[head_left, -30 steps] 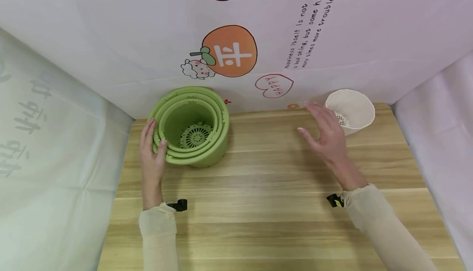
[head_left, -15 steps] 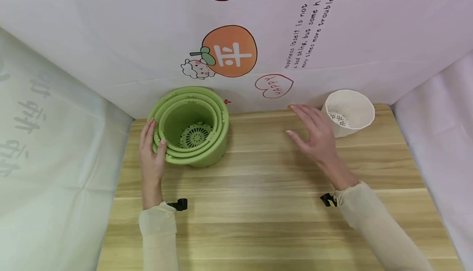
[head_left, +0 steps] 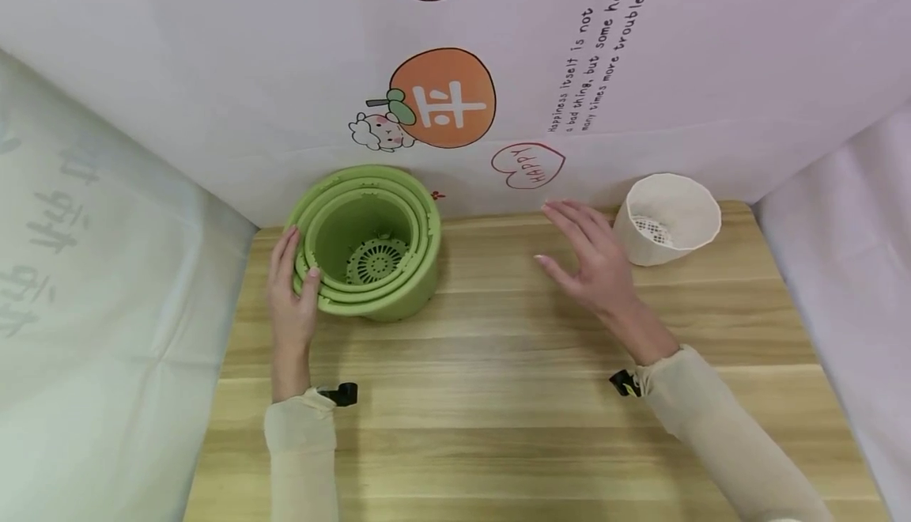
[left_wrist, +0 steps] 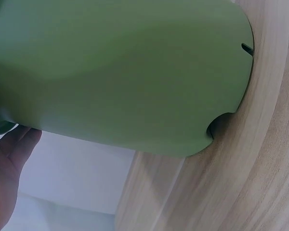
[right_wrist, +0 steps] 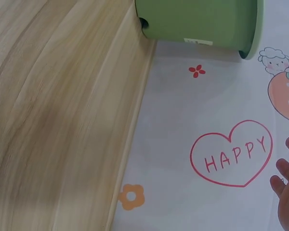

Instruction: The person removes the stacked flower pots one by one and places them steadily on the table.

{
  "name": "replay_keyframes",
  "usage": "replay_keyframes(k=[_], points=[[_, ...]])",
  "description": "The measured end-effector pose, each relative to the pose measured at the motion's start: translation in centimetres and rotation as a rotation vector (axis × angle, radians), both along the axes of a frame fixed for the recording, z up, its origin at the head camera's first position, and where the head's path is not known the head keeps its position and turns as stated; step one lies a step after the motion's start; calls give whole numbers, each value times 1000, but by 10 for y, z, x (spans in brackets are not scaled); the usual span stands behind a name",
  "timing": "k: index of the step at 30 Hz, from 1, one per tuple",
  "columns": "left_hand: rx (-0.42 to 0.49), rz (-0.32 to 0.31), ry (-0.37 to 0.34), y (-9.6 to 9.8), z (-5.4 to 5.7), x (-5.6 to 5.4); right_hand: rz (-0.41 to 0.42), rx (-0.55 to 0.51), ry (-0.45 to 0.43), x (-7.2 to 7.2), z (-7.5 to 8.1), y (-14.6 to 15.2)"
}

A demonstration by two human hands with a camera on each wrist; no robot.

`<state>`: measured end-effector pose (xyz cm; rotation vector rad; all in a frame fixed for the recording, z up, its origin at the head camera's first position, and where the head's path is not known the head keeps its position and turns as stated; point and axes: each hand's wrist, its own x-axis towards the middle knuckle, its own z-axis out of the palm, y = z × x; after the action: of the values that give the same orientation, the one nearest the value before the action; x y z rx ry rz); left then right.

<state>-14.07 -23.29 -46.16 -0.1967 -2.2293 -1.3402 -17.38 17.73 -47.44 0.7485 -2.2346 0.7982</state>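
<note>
Several green plastic flower pots [head_left: 416,293] with slotted bases stand nested together at the back left of the wooden table. My left hand [head_left: 292,308] grips the near-left side of this stack, its thumb over the rims. In the left wrist view, the outer pot's green wall [left_wrist: 130,77] fills much of the picture, with some fingers at its far left. My right hand [head_left: 596,265] hovers with its fingers spread, holding nothing, just left of a white flower pot [head_left: 644,245] with a perforated base. In the right wrist view, only fingertips show at the right edge.
The wooden table [head_left: 484,395] ends at the back against a printed white cloth [head_left: 285,95]. Pale cloth also hangs along the left and right sides. A small black wrist camera [head_left: 343,394] sits at the left cuff, another at the right.
My right hand has moved left, away from the white pot, uncovering more of it. My left hand and the green pots have stayed in place.
</note>
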Motion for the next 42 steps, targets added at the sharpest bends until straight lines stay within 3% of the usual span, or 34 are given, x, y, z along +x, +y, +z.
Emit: replay_keyframes(k=[14, 21, 33, 42], points=[[-20, 11, -7, 2, 7, 3, 53, 7, 21, -3, 4, -19], [6, 19, 8, -1, -2, -1, 83, 35, 18, -9, 12, -35], [-19, 21, 15, 1, 5, 2, 125, 75, -4, -12, 13, -55], [-6, 25, -1, 3, 4, 3, 175, 91, 10, -13, 15, -69]])
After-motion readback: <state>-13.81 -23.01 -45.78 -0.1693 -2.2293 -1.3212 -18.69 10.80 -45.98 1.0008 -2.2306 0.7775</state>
